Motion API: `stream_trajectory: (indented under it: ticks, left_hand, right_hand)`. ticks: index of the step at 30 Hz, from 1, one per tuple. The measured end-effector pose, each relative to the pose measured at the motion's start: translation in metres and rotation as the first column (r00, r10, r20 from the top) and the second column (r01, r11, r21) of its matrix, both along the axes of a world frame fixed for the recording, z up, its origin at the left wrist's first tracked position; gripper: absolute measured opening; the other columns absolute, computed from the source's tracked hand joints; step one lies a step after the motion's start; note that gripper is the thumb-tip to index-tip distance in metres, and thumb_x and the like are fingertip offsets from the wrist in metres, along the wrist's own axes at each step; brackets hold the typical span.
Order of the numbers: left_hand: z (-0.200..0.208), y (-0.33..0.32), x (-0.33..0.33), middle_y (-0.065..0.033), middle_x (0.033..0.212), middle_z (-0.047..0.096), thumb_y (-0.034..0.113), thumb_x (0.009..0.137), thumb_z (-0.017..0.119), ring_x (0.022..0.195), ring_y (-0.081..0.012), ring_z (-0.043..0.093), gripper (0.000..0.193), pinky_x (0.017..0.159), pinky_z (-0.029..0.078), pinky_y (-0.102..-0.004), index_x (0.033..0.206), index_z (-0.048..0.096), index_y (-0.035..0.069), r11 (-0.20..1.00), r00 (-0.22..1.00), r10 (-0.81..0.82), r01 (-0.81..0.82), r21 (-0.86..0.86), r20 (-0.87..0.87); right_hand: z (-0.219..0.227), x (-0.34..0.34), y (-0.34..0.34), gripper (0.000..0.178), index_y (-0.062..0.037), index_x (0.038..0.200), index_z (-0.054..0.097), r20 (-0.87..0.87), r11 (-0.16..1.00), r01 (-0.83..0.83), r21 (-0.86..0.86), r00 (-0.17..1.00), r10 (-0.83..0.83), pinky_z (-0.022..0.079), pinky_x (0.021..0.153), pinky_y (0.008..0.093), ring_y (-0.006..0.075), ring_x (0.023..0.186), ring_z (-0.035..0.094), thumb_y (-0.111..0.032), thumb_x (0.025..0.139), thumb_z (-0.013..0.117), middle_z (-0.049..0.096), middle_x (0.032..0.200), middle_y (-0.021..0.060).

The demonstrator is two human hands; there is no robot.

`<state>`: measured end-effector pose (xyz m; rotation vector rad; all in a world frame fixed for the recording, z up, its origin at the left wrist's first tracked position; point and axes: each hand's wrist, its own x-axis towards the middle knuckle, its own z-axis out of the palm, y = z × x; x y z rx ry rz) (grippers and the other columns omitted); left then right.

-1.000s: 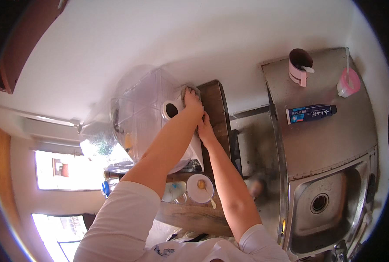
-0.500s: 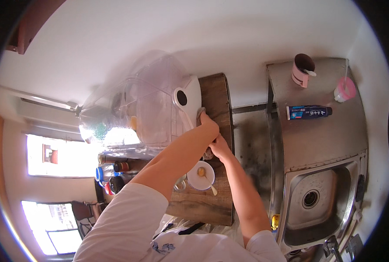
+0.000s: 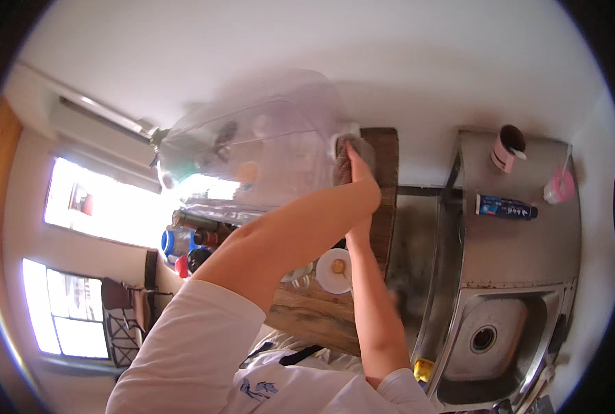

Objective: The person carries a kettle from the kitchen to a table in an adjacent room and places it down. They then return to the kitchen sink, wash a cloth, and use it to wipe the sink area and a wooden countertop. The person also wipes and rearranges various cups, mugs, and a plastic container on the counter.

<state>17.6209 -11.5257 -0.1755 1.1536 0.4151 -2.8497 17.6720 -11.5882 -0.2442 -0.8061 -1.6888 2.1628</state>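
At the wooden table's (image 3: 314, 317) far end, my left hand (image 3: 360, 165) is closed on a grey-brown cloth (image 3: 345, 164), beside a large clear plastic cover (image 3: 287, 138). A small white edge (image 3: 349, 129) shows just beyond the cloth. My left forearm crosses over my right wrist. Only the base of my right hand (image 3: 360, 228) shows; its fingers are hidden behind the left arm. Nearer to me, by my right forearm, sits a white bowl (image 3: 328, 281) with a small round yellowish thing (image 3: 338, 265) in it.
Jars and bottles, one with a blue lid (image 3: 168, 241), stand left of the table. To the right, a steel counter (image 3: 514, 252) holds a pink mug (image 3: 507, 152), a dark blue tube (image 3: 506, 207) and a pink cup (image 3: 560, 186). A sink (image 3: 483, 366) lies nearer.
My left hand has moved farther away and rightward with the cloth. The white part with a black oval is now out of sight. The view has shifted, and my right forearm covers the spoon more.
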Motion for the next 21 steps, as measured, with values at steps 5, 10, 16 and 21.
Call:
stream_trajectory:
  ticks: [5,10,16,21]
  left_hand:
    - [0.108,-0.04,0.045,-0.0047,0.145,0.046,0.044,0.091,0.055,0.134,-0.0332,0.039,0.057,0.111,0.027,-0.0621,0.139,0.05,0.014,0.506,0.944,0.146,-0.327,0.798,0.294]
    - [0.171,-0.085,0.038,-0.0128,0.144,0.047,0.032,0.086,0.059,0.136,-0.0338,0.038,0.055,0.113,0.02,-0.0578,0.136,0.052,0.009,0.221,0.807,0.035,-0.582,0.783,0.59]
    - [0.16,-0.199,-0.008,-0.0159,0.149,0.038,0.029,0.083,0.062,0.139,-0.0322,0.033,0.063,0.114,0.024,-0.0482,0.138,0.047,0.003,-0.392,0.583,-0.743,-0.777,0.491,0.328]
    - [0.151,-0.287,-0.066,-0.0183,0.15,0.035,0.028,0.081,0.064,0.139,-0.0325,0.034,0.069,0.114,0.025,-0.0493,0.141,0.041,0.003,-0.521,0.599,-0.777,-0.785,0.335,0.194]
  right_hand:
    - [0.031,-0.001,-0.022,0.055,-0.0029,0.143,0.037,-0.171,0.987,0.15,0.065,0.976,-0.137,0.035,0.104,0.0312,0.0193,0.124,0.047,-0.029,0.097,0.053,0.046,0.139,0.0121]
    - [0.099,0.03,-0.045,0.054,-0.0035,0.142,0.035,-0.493,0.941,0.323,0.099,0.838,-0.235,0.036,0.105,0.036,0.0249,0.126,0.046,-0.016,0.095,0.058,0.045,0.139,0.0136]
    - [0.15,0.025,-0.091,0.054,-0.0069,0.138,0.042,-0.453,0.6,0.474,0.645,0.869,-0.2,0.034,0.106,0.047,0.0381,0.129,0.04,-0.005,0.086,0.06,0.044,0.136,0.0193]
    - [0.175,-0.009,-0.143,0.054,-0.0131,0.133,0.051,-0.193,0.091,0.205,0.974,0.973,-0.125,0.021,0.109,0.0594,0.036,0.137,0.032,-0.011,0.08,0.063,0.04,0.144,0.0127]
